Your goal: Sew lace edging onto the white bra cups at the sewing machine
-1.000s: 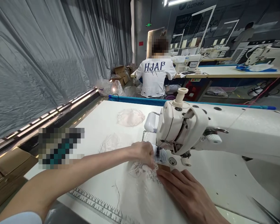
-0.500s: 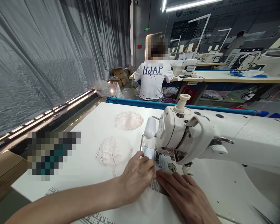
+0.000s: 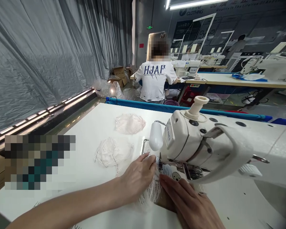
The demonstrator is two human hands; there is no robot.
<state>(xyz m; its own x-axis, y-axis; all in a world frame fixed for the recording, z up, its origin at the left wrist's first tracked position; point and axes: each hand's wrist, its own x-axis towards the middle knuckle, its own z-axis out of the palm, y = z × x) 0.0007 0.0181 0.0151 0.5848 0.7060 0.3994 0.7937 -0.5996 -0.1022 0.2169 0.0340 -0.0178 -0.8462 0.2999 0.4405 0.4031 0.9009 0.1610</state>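
My left hand is closed, its curled fingers gripping white lace fabric beside the presser foot. On the other side, my right hand has its fingers together, the tips at the lace's right edge; its thumb is hidden. The lace runs back between both hands to the needle area of a white sewing machine. The needle itself cannot be made out. Left of the machine, two pale, sheer lace pieces lie on the white table: a nearer piece with dark loose threads and a farther piece.
The machine arm fills the right side, with a white rounded lamp by its head. A blue cloth edge runs along the table's back. Beyond it sits a person in a white shirt at another machine. A grey curtain hangs left.
The view has shifted, and the machine head looks larger and nearer. More lace shows between my hands. Both hands remain close to the presser foot.
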